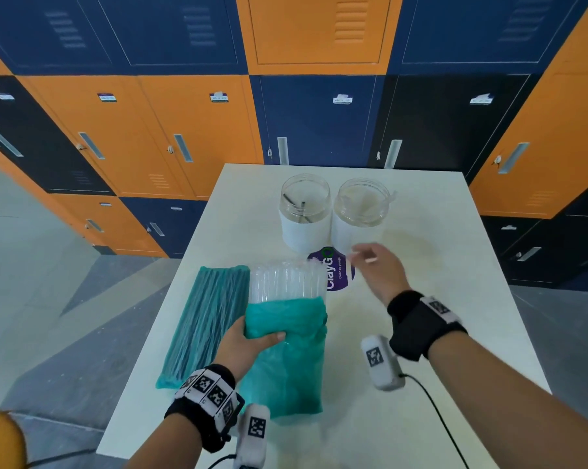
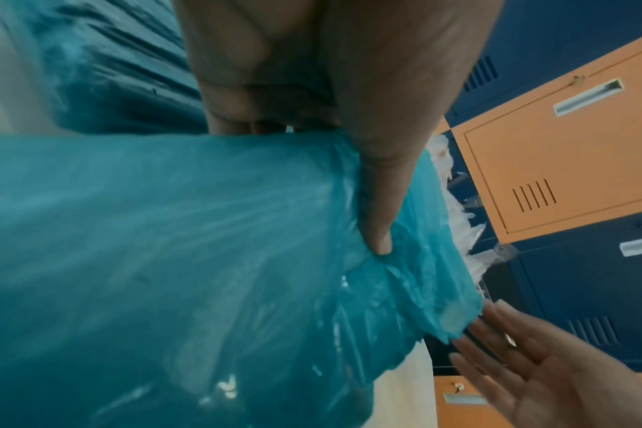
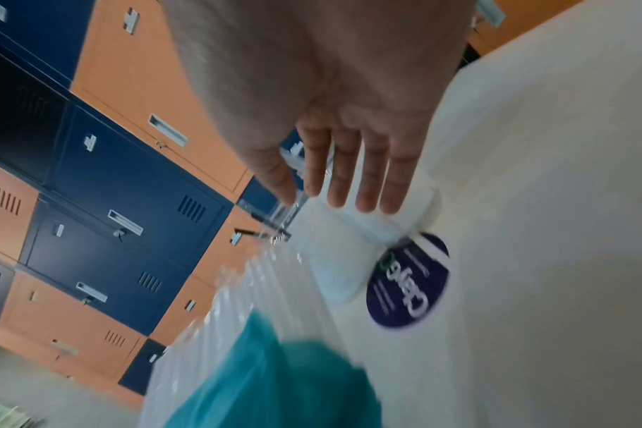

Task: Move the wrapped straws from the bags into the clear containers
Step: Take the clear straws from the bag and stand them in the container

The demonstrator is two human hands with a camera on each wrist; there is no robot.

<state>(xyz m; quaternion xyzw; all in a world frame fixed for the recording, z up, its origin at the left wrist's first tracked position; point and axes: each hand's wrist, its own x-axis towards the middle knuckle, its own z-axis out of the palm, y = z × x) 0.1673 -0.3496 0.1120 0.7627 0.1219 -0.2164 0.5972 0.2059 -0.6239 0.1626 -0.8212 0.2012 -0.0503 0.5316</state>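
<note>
While gathered by the left hand (image 1: 243, 343), teal bag (image 1: 286, 353) lying on the tabletop (image 1: 421, 282), mouth toward the jars, clear-wrapped straws (image 1: 286, 280) fanned out of its open end. Left fingers (image 1: 272, 336) curled round crumpled film, thumb pressing a fold. Right hand (image 1: 380, 269) above the tabletop beside the straw tips, fingers spread and relaxed, holding nothing (blurred in the wrist view). Judged step: between transfers, reaching for more straws; next move calls for a pinch on the slippery wrapper ends and a lift into the right-hand clear container (image 1: 362, 211), apparently holding pale straws. Left-hand clear container (image 1: 305, 211) with a few dark straws inside. Second teal bag (image 1: 204, 319) of dark straws, flat, ribbed, alongside. Thin glossy film; rigid round jars with white bands; round purple sticker (image 1: 336, 274) between jars and bag.
</note>
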